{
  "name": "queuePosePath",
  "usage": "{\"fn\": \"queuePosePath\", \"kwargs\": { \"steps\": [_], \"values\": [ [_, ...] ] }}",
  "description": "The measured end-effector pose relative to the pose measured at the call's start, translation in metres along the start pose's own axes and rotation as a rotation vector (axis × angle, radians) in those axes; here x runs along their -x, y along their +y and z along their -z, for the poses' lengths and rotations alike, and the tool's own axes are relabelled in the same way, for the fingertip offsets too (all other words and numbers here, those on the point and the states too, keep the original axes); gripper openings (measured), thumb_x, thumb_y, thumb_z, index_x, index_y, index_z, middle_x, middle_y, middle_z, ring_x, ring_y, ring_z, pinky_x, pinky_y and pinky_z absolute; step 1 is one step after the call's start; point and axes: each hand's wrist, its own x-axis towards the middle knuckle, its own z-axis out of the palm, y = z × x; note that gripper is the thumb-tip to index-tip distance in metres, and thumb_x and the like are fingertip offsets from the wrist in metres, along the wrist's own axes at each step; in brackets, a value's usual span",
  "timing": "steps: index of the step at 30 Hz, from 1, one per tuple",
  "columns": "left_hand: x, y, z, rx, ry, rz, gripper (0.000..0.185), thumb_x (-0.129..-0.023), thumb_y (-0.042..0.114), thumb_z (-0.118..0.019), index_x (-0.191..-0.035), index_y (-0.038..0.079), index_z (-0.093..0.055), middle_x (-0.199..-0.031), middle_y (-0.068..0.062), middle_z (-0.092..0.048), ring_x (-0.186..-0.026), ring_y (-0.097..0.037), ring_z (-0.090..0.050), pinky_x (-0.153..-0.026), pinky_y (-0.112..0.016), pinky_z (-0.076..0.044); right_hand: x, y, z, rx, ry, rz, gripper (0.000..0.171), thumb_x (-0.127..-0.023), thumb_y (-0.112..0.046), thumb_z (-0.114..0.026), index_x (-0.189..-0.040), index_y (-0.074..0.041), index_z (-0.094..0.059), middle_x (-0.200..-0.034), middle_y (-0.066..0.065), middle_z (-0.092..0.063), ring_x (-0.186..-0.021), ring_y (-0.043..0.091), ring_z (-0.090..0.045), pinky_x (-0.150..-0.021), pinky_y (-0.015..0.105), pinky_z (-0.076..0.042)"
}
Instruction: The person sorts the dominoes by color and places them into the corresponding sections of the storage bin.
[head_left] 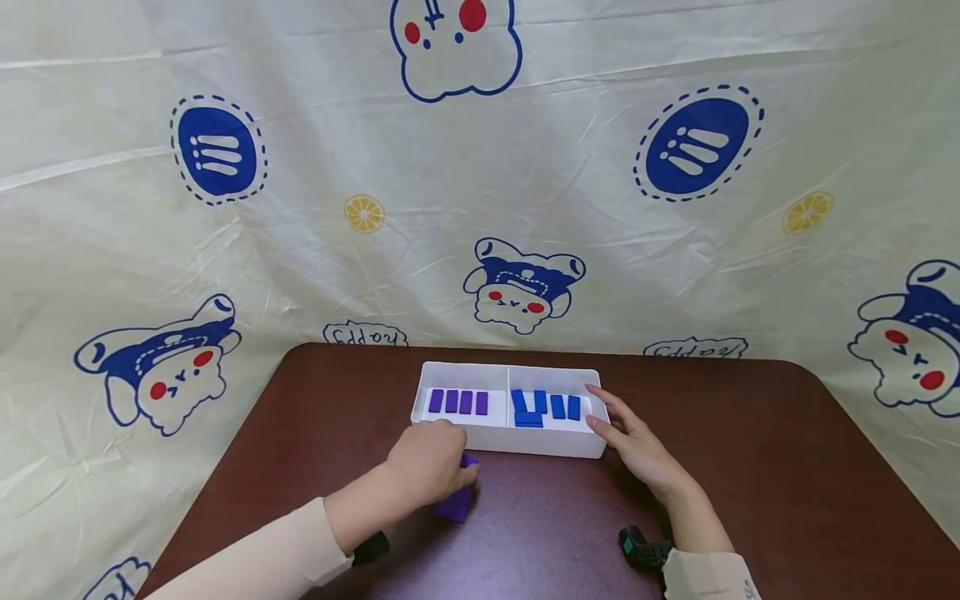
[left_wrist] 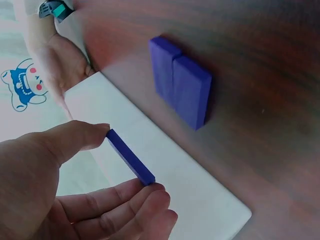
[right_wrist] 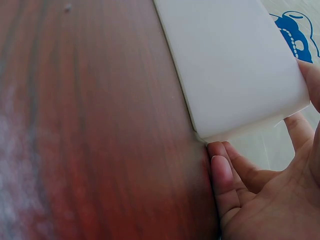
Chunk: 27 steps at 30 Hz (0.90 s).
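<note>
My left hand (head_left: pixel 429 463) is just in front of the white box (head_left: pixel 525 442). In the left wrist view it pinches a thin purple block (left_wrist: pixel 131 157) by its two ends, between thumb and fingertips. Two more purple blocks (left_wrist: pixel 181 82) stand side by side on the table, partly hidden by the hand in the head view. My right hand (head_left: pixel 643 446) holds the box's right end, with a digit over the rim and other fingertips low against the end wall, as the right wrist view shows.
A divider splits the box. Its left compartment has a row of several purple blocks (head_left: pixel 466 402), and its right one has several blue blocks (head_left: pixel 558 407). A patterned cloth (head_left: pixel 570 167) hangs behind the dark brown table (head_left: pixel 540 533).
</note>
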Motion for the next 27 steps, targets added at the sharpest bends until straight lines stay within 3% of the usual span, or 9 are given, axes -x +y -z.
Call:
{"fn": "queuePosePath", "kwargs": {
  "steps": [8, 14, 20, 27],
  "values": [
    [-0.003, -0.005, 0.014, 0.0, 0.021, 0.017, 0.04, -0.088, 0.048, -0.079, -0.077, 0.01, -0.067, -0.066, 0.001, -0.059, -0.059, -0.013, -0.047, -0.048, -0.031, -0.04, 0.0, 0.0, 0.0, -0.002, -0.004, -0.005, 0.067, -0.105, -0.048, -0.054, -0.164, -0.039, -0.023, -0.167, 0.021, -0.025, -0.144, 0.043, -0.039, -0.115, 0.071, -0.032],
    [-0.008, -0.01, 0.025, 0.011, 0.027, 0.038, 0.043, -0.088, 0.047, -0.079, -0.09, 0.005, -0.072, -0.073, -0.004, -0.066, -0.061, -0.015, -0.05, -0.051, -0.03, -0.043, 0.0, -0.001, 0.001, -0.003, -0.008, -0.01, 0.068, -0.105, -0.05, -0.054, -0.164, -0.04, -0.023, -0.168, 0.021, -0.023, -0.145, 0.044, -0.036, -0.115, 0.074, -0.03],
    [-0.017, -0.015, 0.03, -0.007, 0.077, 0.047, 0.043, -0.088, 0.048, -0.078, -0.082, 0.006, -0.071, -0.067, -0.003, -0.062, -0.057, -0.015, -0.05, -0.048, -0.031, -0.043, 0.001, -0.002, 0.002, 0.003, -0.008, -0.014, 0.068, -0.105, -0.05, -0.054, -0.164, -0.041, -0.022, -0.169, 0.021, -0.022, -0.146, 0.045, -0.036, -0.114, 0.075, -0.029],
    [-0.031, -0.021, 0.033, -0.025, 0.05, 0.1, 0.042, -0.089, 0.049, -0.077, -0.08, 0.008, -0.067, -0.065, 0.0, -0.056, -0.056, -0.014, -0.048, -0.045, -0.029, -0.037, 0.001, -0.001, 0.001, -0.003, -0.011, -0.016, 0.068, -0.105, -0.05, -0.054, -0.164, -0.04, -0.022, -0.168, 0.021, -0.023, -0.146, 0.045, -0.036, -0.114, 0.074, -0.031]
  ]
}}
